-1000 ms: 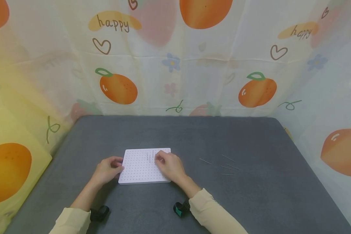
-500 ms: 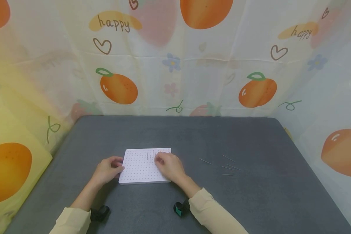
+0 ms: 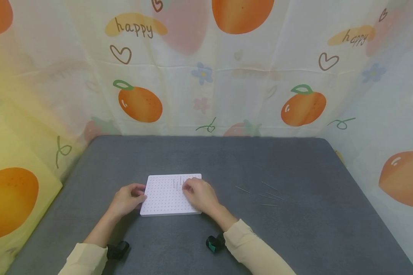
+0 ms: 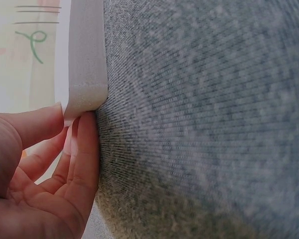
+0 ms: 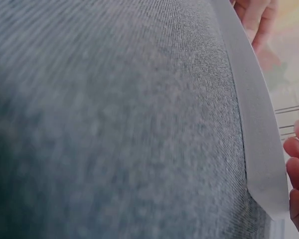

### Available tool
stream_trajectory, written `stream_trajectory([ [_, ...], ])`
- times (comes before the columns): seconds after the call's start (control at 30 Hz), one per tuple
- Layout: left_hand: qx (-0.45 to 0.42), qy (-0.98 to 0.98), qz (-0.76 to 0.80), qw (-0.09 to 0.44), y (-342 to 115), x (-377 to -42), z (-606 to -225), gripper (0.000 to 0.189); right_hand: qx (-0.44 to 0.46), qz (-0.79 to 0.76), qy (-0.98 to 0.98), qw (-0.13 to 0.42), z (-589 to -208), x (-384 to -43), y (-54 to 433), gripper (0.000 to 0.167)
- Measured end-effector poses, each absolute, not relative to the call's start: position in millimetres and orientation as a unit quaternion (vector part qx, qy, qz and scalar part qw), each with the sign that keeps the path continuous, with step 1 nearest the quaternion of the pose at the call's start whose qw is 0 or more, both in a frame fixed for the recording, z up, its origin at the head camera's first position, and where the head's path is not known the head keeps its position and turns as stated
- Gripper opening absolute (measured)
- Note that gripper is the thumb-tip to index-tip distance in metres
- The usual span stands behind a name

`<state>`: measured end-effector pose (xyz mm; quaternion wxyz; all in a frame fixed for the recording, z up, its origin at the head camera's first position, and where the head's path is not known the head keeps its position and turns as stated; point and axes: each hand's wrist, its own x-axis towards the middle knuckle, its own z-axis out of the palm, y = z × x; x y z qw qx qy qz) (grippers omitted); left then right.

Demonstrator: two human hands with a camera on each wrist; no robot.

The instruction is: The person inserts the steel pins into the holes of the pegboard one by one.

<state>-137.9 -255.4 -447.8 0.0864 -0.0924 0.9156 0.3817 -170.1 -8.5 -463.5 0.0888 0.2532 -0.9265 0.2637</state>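
Note:
A white pegboard (image 3: 161, 198) with rows of small holes lies flat on the dark table. Several thin metal pins (image 3: 177, 184) stand upright in its far part. My left hand (image 3: 125, 199) grips the board's left edge; in the left wrist view the thumb lies on top at the corner and the fingers (image 4: 87, 149) press against the side. My right hand (image 3: 201, 194) is over the board's right half, its thumb and forefinger pinched together beside the standing pins. In the right wrist view its fingertips (image 5: 296, 149) meet the end of a pin (image 5: 287, 134).
Several loose pins (image 3: 269, 197) lie on the grey table (image 3: 296, 233) to the right of the board. A fruit-patterned curtain (image 3: 227, 88) hangs behind the table and along both sides. Each wrist wears a dark camera strap (image 3: 215, 243).
Both hands keep their places at the board. The right fingertips have dipped slightly over the pins since the first frame; the view has shifted a little.

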Motion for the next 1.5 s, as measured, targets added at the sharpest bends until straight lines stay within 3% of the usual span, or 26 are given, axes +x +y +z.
stream_trajectory([
  [0.27,-0.101,0.915,0.38,0.086,-253.9,-138.0,-447.2,0.041,0.255,0.272,-0.925,0.066,-461.7,-168.4,5.2,0.009],
  [0.7,-0.105,0.91,0.388,0.1,-254.2,-137.6,-444.5,0.041,0.25,0.283,-0.922,0.091,-450.6,-169.6,42.3,0.008],
  [1.5,-0.093,0.911,0.389,0.097,-254.1,-137.2,-443.6,0.04,0.178,0.325,-0.92,0.128,-464.0,-179.1,125.5,0.009],
])
